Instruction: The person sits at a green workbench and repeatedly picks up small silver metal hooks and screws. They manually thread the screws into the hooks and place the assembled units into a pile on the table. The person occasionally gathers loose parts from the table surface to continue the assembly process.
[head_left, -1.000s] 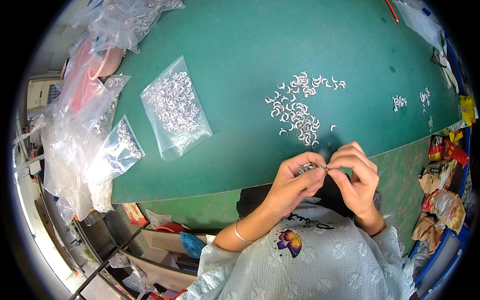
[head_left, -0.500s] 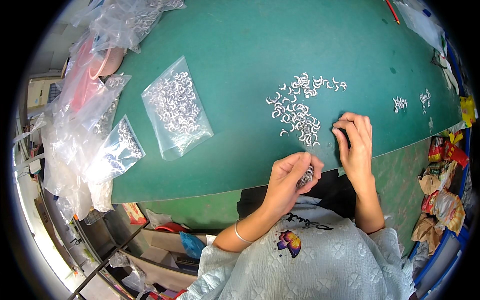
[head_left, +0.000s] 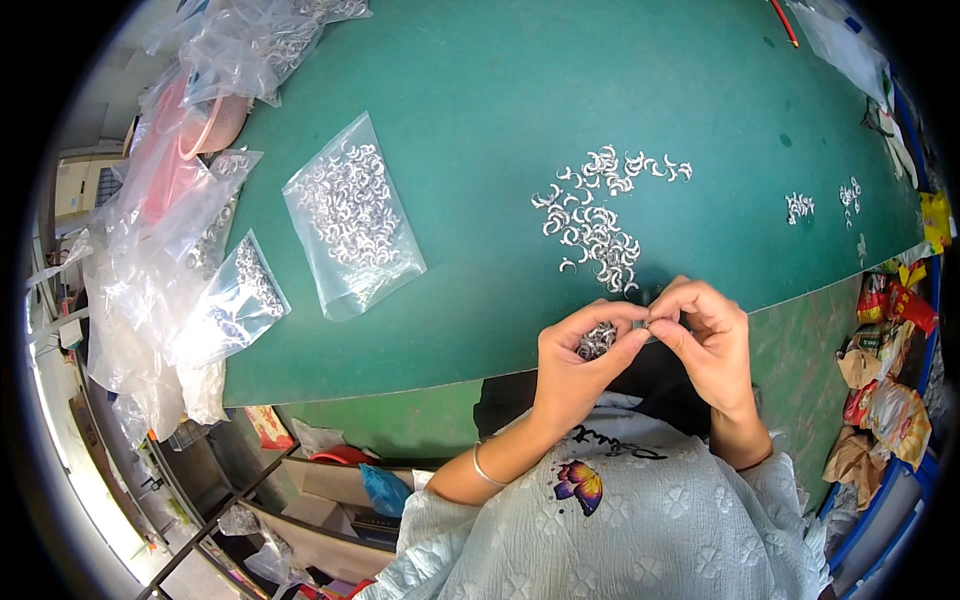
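Left hand (head_left: 566,372): curling around a handful of small silvery pieces (head_left: 597,341), which are showing in the hollow between thumb and fingers; thumb and forefinger are reaching toward the other hand. Right hand (head_left: 718,345): pinching narrowly, thumb against forefinger, its tips meeting those of the left at a tiny item (head_left: 648,323), mostly hidden, whose shape I cannot tell. Both hands are hovering at the near edge of a green table (head_left: 480,250). Just beyond them, one loose heap of silvery crescents (head_left: 600,235) is spreading over the tabletop, a few strays trailing off to the right. Farther right, two small silvery clusters are lying near each other, one nearer the heap (head_left: 799,208), one farther out (head_left: 850,196). Left of the heap, well apart, a clear bag (head_left: 340,298) is lying flat, holding many similar crescents. Beyond it at left, a smaller clear bag (head_left: 225,322) is resting, silvery bits gathering along one side. Behind, a pink basket (head_left: 222,125) is standing among crumpled plastic bags (head_left: 130,300).
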